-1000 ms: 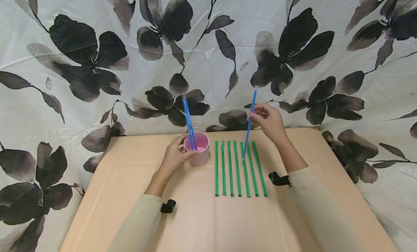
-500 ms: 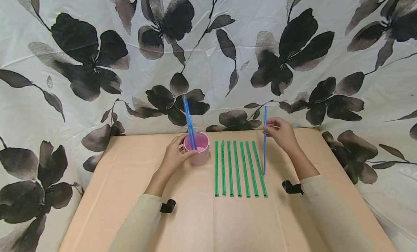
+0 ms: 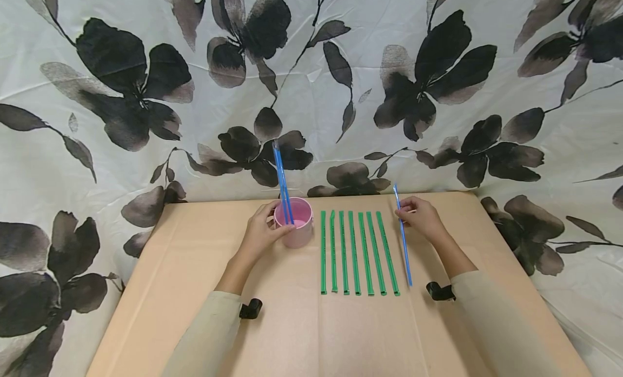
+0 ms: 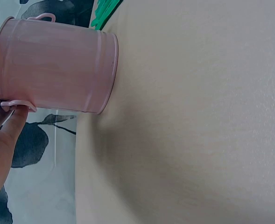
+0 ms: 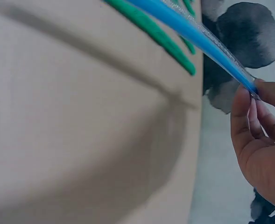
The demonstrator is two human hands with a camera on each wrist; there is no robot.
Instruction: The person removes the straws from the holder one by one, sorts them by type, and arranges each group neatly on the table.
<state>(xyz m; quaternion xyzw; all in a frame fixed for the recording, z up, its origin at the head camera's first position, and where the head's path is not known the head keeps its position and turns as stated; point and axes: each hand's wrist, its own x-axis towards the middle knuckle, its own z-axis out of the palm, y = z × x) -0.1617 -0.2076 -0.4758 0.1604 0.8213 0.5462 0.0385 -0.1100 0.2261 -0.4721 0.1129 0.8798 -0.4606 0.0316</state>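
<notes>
My right hand (image 3: 422, 219) pinches a slim blue straw (image 3: 405, 252) near its upper part, between thumb and fingertips. A silvery glitter band runs along that straw in the right wrist view. The straw slants just to the right of a row of several green straws (image 3: 365, 252) lying side by side on the table. My left hand (image 3: 257, 233) grips a small pink pail (image 3: 300, 237) with side handles, fingers at the near handle in the left wrist view. A few blue straws (image 3: 283, 185) stand in the pail, leaning left. Its lower inside is hidden.
The tan table (image 3: 360, 333) ends just behind the pail and the green straws. A white cloth (image 3: 331, 112) with dark flowers hangs behind it. Each forearm wears a black wrist camera (image 3: 440, 291) by the sleeve cuff.
My right hand has moved right and down with the blue straw, from above the green straws to beyond the row's right end. My left hand and the pail have stayed put.
</notes>
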